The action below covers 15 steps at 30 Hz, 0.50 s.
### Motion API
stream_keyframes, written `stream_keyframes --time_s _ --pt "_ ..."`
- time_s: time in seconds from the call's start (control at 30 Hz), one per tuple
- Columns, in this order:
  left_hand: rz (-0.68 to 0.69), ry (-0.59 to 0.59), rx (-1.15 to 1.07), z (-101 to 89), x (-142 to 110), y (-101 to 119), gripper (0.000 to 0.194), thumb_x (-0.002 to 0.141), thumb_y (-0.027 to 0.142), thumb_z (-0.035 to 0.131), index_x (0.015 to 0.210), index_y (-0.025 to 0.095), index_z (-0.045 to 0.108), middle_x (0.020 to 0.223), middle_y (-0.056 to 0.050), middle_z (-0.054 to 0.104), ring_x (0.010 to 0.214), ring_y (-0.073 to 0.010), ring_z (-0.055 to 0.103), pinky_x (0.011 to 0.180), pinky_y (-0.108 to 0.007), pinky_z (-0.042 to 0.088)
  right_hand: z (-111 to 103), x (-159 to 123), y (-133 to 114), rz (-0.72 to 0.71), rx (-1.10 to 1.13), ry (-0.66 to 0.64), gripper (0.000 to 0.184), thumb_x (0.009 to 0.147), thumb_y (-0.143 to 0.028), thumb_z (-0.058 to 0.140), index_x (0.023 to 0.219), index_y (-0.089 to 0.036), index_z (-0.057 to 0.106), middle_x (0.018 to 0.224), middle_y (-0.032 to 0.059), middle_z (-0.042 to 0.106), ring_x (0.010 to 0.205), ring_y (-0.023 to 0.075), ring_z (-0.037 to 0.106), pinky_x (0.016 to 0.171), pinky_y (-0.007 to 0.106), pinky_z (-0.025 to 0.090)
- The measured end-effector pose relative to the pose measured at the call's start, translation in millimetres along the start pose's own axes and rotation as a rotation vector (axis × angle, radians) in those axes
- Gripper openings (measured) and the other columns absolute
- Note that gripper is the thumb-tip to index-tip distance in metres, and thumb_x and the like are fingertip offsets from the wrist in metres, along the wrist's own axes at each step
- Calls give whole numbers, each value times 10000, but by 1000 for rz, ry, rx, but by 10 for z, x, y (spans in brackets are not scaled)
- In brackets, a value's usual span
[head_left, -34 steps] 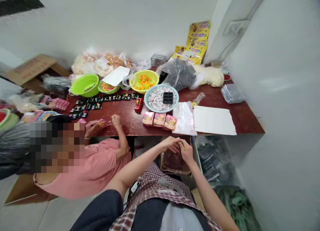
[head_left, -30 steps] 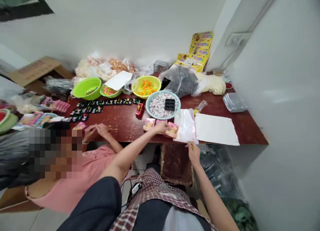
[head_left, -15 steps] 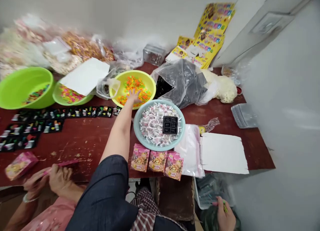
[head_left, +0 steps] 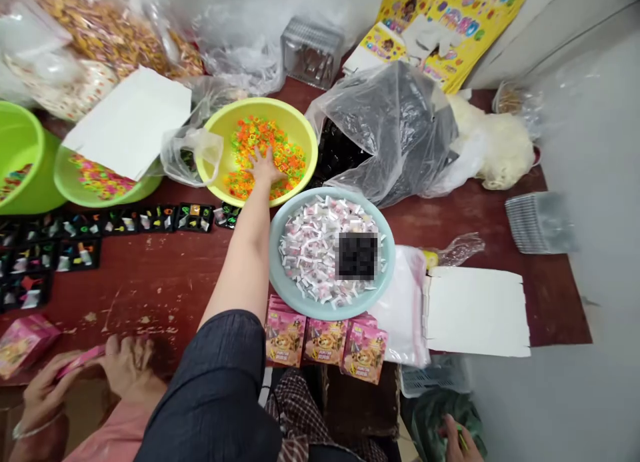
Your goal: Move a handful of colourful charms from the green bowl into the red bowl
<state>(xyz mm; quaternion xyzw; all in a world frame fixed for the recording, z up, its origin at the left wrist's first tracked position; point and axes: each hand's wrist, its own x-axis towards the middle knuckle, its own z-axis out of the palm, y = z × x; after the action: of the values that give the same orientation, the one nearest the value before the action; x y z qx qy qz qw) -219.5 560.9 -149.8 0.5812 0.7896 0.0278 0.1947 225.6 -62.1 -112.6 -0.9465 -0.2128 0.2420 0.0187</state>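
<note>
The left hand (head_left: 263, 165) lies spread, fingers open, on the orange bits (head_left: 280, 157) in the yellow bowl (head_left: 225, 122), while the right hand (head_left: 457, 441), low by the floor, pinches something green

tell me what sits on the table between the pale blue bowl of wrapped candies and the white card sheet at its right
In the head view, a flat clear plastic bag lies between the pale blue bowl and the white card sheet, its edges reaching both.

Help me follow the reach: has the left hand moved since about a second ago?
Yes. The left hand went from the pink boxes at the table's near edge forward into the yellow bowl.
</note>
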Motion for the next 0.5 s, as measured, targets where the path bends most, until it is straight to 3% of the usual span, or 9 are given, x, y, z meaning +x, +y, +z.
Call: stream_keyframes --time_s 0.1,0.17,0.33,0.5 --pt "13 74 -98 44 59 66 990 741 604 730 1518 149 318 1624 -204 145 1475 -465 57 1085 -671 265 -41 -81 -80 152 26 -56 371 597 -638 404 432 -331 530 651 104 684 650 326 649 602 420 506" --pt "53 122 -114 70 102 78 879 784 572 702 1471 120 391 1568 -225 255 1450 -455 158 1072 -639 311 -66 -139 -140 173 38 -66 362 575 -628 419 444 -310 534 629 102 666 655 306 636 626 398 502" --pt "66 169 -148 51 173 28 656 758 389 727 1357 217 521 1452 -181 436 1319 -430 443 1065 -597 386 -81 -253 -227 162 84 -59 442 565 -692 421 476 -273 531 618 95 649 646 268 604 627 357 477" --pt "5 229 -480 5 236 -40 479 715 275 738 1175 219 617 1339 -129 547 1279 -383 507 1095 -532 393 -129 -283 -280 148 90 -67 493 586 -749 401 521 -273 515 608 98 625 608 274 590 607 373 468"
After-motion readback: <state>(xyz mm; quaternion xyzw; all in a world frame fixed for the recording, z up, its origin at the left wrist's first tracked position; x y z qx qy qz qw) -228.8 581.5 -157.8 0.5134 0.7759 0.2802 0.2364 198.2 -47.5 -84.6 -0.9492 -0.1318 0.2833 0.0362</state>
